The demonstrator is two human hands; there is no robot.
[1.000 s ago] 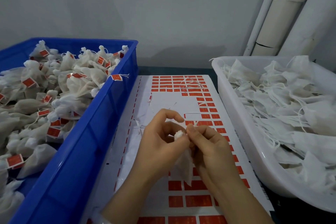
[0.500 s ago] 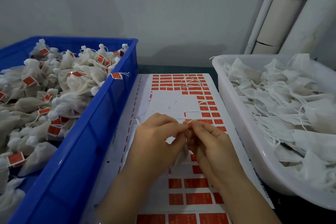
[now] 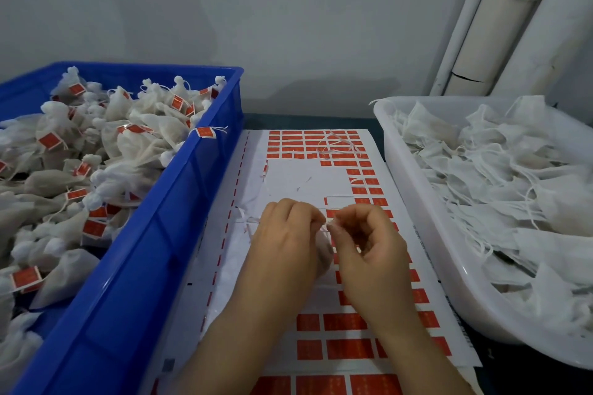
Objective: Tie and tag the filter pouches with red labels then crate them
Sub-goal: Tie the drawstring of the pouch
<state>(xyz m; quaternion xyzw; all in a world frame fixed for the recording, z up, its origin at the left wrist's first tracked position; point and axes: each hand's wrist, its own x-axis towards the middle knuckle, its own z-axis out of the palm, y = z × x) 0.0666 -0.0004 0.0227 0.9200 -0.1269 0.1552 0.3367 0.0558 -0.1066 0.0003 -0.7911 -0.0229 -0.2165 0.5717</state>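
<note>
both hands meet over the middle of the label sheet [image 3: 295, 176]. the left hand [image 3: 285, 244] has its fingers curled, the thumb and forefinger closed together on a thin white string [image 3: 324, 228]. the right hand [image 3: 369, 253] pinches the same string from the other side with thumb and forefinger, its other fingers loosely bent. the two sets of fingertips nearly touch. the pouch [image 3: 324, 253] hangs just under the pinch, between the palms, and is mostly hidden by them (only a pale strip of it shows).

the sheet lies flat between two bins, with rows of red labels [image 3: 343, 321] along its far end, right side and near end, and a bare peeled patch in the middle. a few loose strings [image 3: 337, 144] lie on the far rows.

to the left stands a blue crate [image 3: 154, 234], heaped with tied pouches [image 3: 134, 144] carrying red tags; one tag hangs over its rim. to the right stands a white tub [image 3: 417, 202] full of flat untied pouches [image 3: 513, 186] with trailing strings. pale pipes [image 3: 500, 26] run up the wall behind the tub.
</note>
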